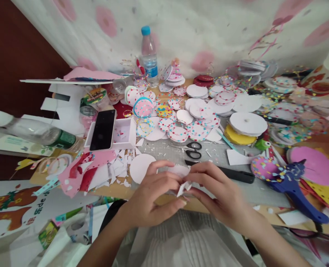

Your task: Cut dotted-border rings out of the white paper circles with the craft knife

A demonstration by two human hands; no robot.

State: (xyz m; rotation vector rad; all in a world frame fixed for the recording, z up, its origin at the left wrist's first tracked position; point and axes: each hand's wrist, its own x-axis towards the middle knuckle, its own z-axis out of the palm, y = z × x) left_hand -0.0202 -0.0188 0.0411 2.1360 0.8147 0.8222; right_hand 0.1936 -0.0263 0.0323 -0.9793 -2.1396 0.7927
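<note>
My left hand (153,194) and my right hand (214,189) meet over the near edge of the table. Both pinch a small folded piece of white paper (184,187) between fingertips. A white paper disc (140,167) lies just beyond my left hand. Black-handled scissors (194,150) and a black craft knife (234,174) lie on the grey cutting mat (167,150) right behind my hands.
Many decorated paper discs (198,131) cover the table's middle and right. A phone (103,129) rests on a white box, a water bottle (149,55) stands at the back, a blue tool (295,189) lies at right, paper scraps (108,172) at left.
</note>
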